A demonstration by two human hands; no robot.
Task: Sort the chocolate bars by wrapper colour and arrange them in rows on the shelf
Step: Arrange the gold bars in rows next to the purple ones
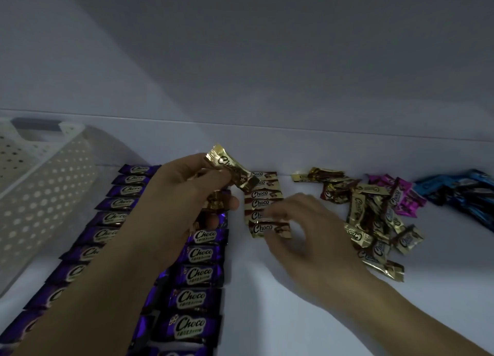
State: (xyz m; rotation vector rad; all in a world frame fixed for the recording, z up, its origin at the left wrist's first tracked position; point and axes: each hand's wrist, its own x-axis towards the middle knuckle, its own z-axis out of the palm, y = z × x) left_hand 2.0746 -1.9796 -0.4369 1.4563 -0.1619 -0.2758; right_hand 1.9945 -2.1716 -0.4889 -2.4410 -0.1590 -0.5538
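A: While the left hand (pixel 187 192) hovers over the purple rows (pixel 197 272), what does it hold?

B: Its fingers grip a clutch of gold-wrapped bars. One gold bar (pixel 231 169) sticks out at one o'clock from the knuckles, tilted and off the shelf (pixel 294 315).

A: And the right hand?

B: The right hand (pixel 302 230) is at four o'clock from the left one, and it is blurred. Its curled fingertips are at the nearest bar of the gold row (pixel 263 200). Whether they pinch it or merely touch it, I cannot tell.

A: Where do the sorted bars lie?

B: The purple rows run from the back wall toward six o'clock. The short gold row lies just beside them at three o'clock.

A: And the unsorted ones?

B: A loose gold pile (pixel 374 222) sits at three o'clock from the right hand. Magenta bars (pixel 401 192) touch it at its one o'clock, and blue bars (pixel 459 190) lie beyond at three o'clock. A white perforated basket (pixel 45 190) stands at nine o'clock from the purple rows.
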